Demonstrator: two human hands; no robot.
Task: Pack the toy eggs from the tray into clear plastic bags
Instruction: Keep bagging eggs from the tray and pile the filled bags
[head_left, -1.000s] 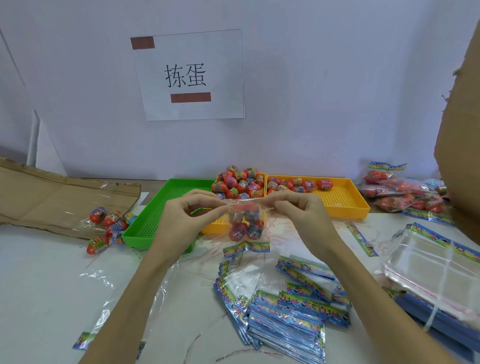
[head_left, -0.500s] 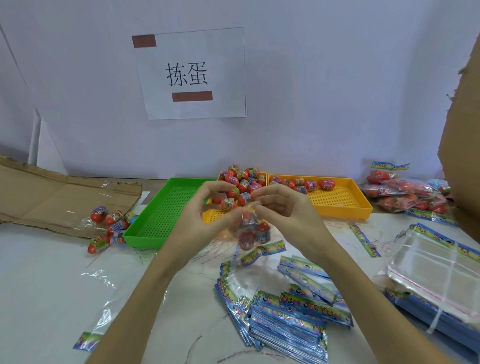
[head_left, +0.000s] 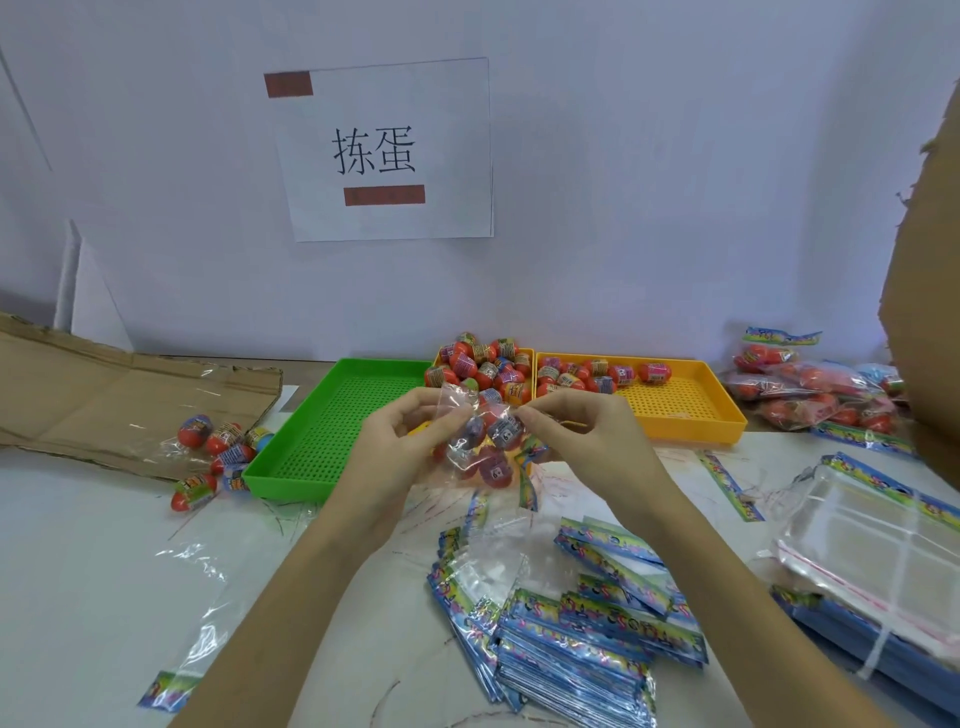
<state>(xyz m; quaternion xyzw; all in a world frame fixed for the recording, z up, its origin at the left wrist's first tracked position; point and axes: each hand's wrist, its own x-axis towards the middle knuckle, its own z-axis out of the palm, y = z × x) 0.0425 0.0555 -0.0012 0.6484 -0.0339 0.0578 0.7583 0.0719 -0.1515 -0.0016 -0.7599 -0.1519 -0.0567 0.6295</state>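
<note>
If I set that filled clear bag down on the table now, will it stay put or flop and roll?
The clear bag looks thin and crinkled, so it would probably slump rather than stand. The rounded toy eggs inside may shift and roll a little. Both the left hand and the right hand pinch it, suggesting its mouth isn't closed yet.

— Where's the clear plastic bag (head_left: 480, 441)?

— Frame centre, lifted off the table, crumpled, with several red toy eggs showing through it.

— And the loose toy eggs (head_left: 480, 366)?

— Heaped in the left yellow tray (head_left: 524, 353), upper centre; a few more lie along the far edge of the right yellow tray (head_left: 685, 410).
</note>
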